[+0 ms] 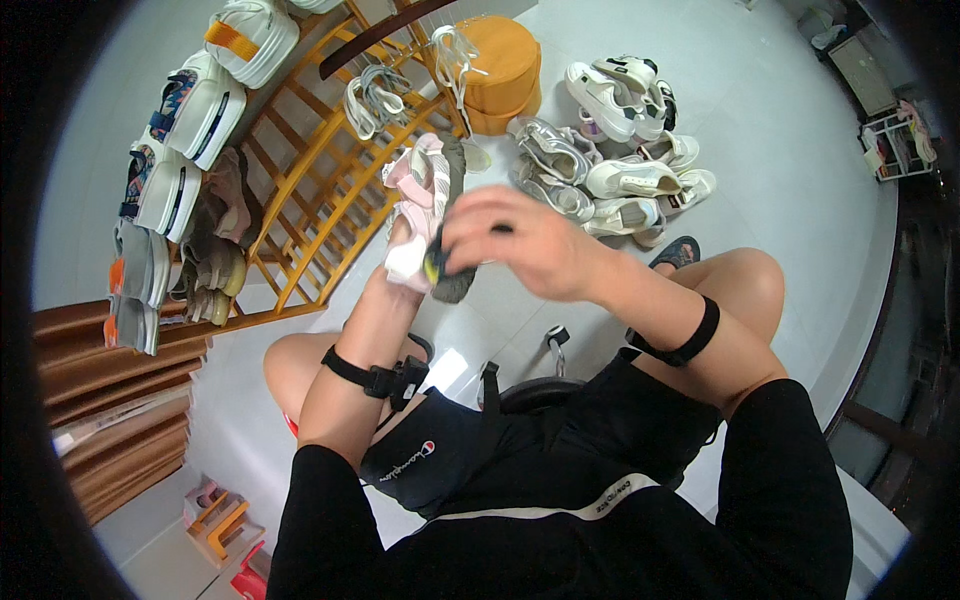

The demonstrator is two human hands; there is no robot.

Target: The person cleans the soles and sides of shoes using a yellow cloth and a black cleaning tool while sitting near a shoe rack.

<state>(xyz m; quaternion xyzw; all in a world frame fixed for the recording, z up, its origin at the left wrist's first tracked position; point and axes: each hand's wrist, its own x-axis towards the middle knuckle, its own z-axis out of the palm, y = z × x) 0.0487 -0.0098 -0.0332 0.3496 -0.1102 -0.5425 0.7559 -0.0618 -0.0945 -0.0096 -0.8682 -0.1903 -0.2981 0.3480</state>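
Note:
A pink and white sandal with a dark grey sole is held out in front of me. My left hand supports it, mostly hidden behind or inside the straps. Against the heel end of the sole, my right hand grips a small dark object with a yellow-green edge, perhaps a brush; motion blur hides its exact kind. The fingers of that hand are curled around it.
To the left, a wooden rack carries several shoes, with white-soled sandals on top. Shoelaces hang over it. Beyond stands an orange round stool. Several sneakers lie piled on the tiled floor.

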